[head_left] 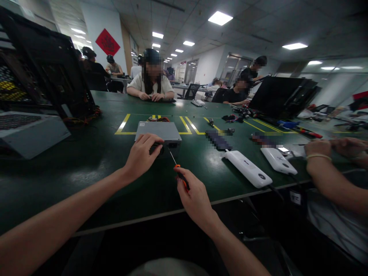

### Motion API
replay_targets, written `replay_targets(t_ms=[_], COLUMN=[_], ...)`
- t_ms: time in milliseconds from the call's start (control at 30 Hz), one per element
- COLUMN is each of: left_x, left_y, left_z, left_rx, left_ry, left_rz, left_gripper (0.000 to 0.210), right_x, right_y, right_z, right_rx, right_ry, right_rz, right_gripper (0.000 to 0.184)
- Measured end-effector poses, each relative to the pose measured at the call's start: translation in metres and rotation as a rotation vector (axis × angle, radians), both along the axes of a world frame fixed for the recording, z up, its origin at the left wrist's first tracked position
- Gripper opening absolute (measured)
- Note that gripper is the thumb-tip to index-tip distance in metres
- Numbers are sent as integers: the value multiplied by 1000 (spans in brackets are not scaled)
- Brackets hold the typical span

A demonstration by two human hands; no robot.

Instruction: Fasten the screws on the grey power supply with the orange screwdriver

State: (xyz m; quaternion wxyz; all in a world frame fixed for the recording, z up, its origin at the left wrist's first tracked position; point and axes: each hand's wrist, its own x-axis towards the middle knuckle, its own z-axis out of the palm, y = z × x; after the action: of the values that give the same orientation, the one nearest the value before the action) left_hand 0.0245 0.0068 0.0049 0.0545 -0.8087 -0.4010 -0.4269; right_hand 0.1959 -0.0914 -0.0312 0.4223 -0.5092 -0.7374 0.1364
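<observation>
A grey metal computer power supply (162, 130) sits on the green table in front of me, its power socket facing my side. My left hand (145, 150) grips its near left edge, fingers over the top and thumb at the front face. In my right hand (194, 190) is a screwdriver (171, 157) with an orange and black handle, held at a slant. Its thin shaft points up at the front of the power supply, just under the socket. Whether the tip touches a screw there I cannot tell. Coloured cables (159, 119) lie behind the power supply.
An open black computer case (61, 73) and a second grey power supply (31, 134) stand at the left. White power banks (247, 167) with cables lie to the right, near another person's hands (319, 149). Yellow tape (122, 124) marks the table; a person (151, 82) sits opposite.
</observation>
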Motion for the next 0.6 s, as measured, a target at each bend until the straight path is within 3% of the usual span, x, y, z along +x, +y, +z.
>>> replay_targets(t_ms=[100, 367, 600], left_x=[4, 9, 11], left_y=[4, 9, 10], left_z=[1, -5, -5], left_rx=[58, 31, 16], left_ry=[98, 246, 216], left_rz=[60, 136, 166], left_gripper=[19, 34, 28], right_x=[-1, -5, -4], right_y=[1, 0, 2], right_z=[1, 8, 17], right_rx=[2, 72, 448], right_ry=[-2, -110, -379], right_rz=[-2, -82, -158], right_gripper=[30, 36, 27])
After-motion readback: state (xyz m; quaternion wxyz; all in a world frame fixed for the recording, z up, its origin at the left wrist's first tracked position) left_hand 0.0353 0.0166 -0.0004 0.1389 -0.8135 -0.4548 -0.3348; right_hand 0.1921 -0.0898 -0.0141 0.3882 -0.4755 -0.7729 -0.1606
